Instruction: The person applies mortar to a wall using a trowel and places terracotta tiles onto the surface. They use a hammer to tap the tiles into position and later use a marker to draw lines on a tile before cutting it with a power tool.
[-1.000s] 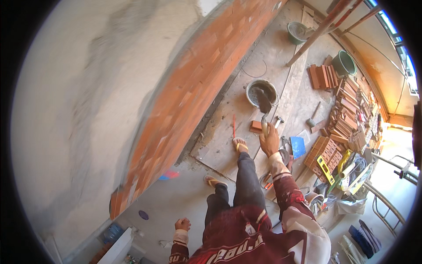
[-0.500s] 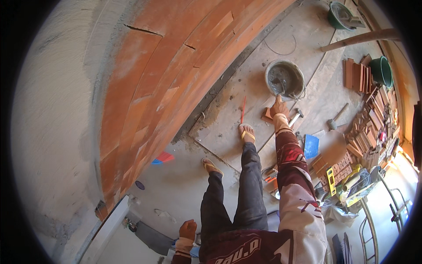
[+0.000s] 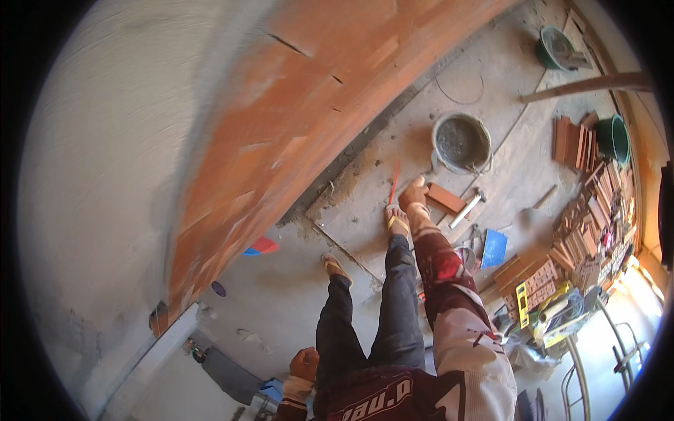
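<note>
My right hand (image 3: 413,193) is closed, reaching down in front of my foot, just below a bucket (image 3: 462,144) of grey wet mortar. It grips what looks like a trowel, blurred, its grey blade (image 3: 434,163) beside the bucket's near rim. To the right of that hand lies a reddish-brown brick (image 3: 445,198), with a hammer (image 3: 469,209) against its end. A red pencil-like stick (image 3: 394,181) rests on the floor to the left of the hand. My left hand (image 3: 304,363) hangs by my left thigh, fingers curled into a fist, with nothing visible in it.
A large brick-faced wall (image 3: 281,147) curves up on the left. Stacked bricks and tiles (image 3: 590,224) line the right, near a green bucket (image 3: 613,139), a yellow level (image 3: 521,305) and a blue flat piece (image 3: 494,248). A wooden pole (image 3: 583,85) slants at the upper right.
My right hand has drawn back from the bucket, down and to the left, bringing the trowel out of the mortar. The brick it partly covered now shows. My left hand stays by my thigh.
</note>
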### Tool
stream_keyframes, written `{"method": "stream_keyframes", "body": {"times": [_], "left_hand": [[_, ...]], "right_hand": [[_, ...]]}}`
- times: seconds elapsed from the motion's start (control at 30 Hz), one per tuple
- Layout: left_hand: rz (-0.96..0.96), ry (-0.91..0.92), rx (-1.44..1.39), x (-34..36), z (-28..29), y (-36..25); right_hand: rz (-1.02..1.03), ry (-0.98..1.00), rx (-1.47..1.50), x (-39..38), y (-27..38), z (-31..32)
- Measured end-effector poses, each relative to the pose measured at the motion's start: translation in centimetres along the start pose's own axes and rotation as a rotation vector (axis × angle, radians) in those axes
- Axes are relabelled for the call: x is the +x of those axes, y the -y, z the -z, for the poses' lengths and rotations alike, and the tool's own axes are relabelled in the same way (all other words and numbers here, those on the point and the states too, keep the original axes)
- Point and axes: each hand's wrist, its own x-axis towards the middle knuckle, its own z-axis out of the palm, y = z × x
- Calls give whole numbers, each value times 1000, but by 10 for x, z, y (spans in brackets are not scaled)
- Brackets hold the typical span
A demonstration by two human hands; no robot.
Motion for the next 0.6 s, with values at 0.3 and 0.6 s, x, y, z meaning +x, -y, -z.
{"method": "stream_keyframes", "body": {"times": [0.3,0.6], "left_hand": [[-82,-144,-7,5,35,7],[107,-291,-81,-66,-8,108]], "right_hand": [[228,-237,-398,78,-102,22],[501,-506,-352,-58,-80,88]]}}
